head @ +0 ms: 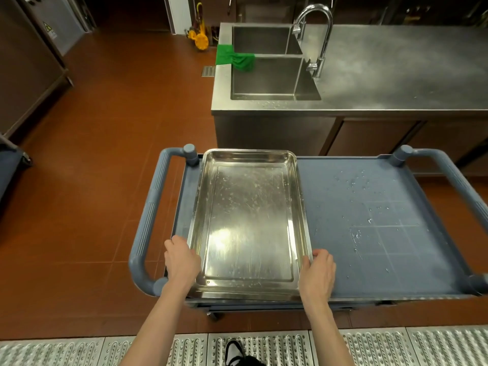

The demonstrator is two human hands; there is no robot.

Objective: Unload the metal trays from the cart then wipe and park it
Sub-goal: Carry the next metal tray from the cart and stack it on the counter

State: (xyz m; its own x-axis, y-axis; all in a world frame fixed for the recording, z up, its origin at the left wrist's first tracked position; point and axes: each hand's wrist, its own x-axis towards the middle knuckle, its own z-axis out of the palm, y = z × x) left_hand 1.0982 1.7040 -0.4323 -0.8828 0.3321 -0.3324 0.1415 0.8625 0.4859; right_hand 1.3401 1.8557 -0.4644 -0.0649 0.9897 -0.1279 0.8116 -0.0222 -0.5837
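Note:
A shiny rectangular metal tray (248,220) lies on the left half of the blue cart (369,228), its long side pointing away from me. More tray edges show stacked beneath its near end. My left hand (181,260) grips the tray's left rim near the front corner. My right hand (318,273) grips the right rim opposite. The cart's right half is bare and wet with droplets. A green cloth (235,59) hangs over the divider of the double sink (266,75).
A steel counter (396,70) with a tall faucet (320,35) stands just behind the cart. Cart handles (148,220) stick out at both ends. Red tile floor lies to the left, a perforated metal grate (264,347) under my feet, and steel cabinets at far left.

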